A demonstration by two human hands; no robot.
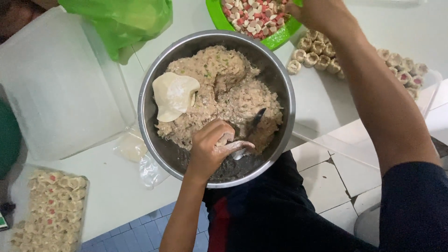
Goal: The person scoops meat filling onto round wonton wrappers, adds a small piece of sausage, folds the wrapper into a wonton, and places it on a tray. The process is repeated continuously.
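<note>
Centre of frame, head view: left hand curled around a partly formed dumpling over the steel bowl of filling. Upper right: right hand reaching into the green bowl of diced topping, grip hidden. Step judged: topping the dumpling, calling for a pinch placed on top.

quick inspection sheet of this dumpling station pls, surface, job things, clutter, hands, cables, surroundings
surface: white table, floury smears.
job's things: steel bowl of minced filling, a round wrapper lying on it, a utensil stuck in; green bowl of red and white bits.
clutter: green plastic bag; clear bag of wrappers; clear lid.
hands: left hand holds something small over the steel bowl; right hand reaches into the green bowl.
cables: nothing seen.
surroundings: finished dumplings on the table, a tray of dumplings, tiled floor.
</note>
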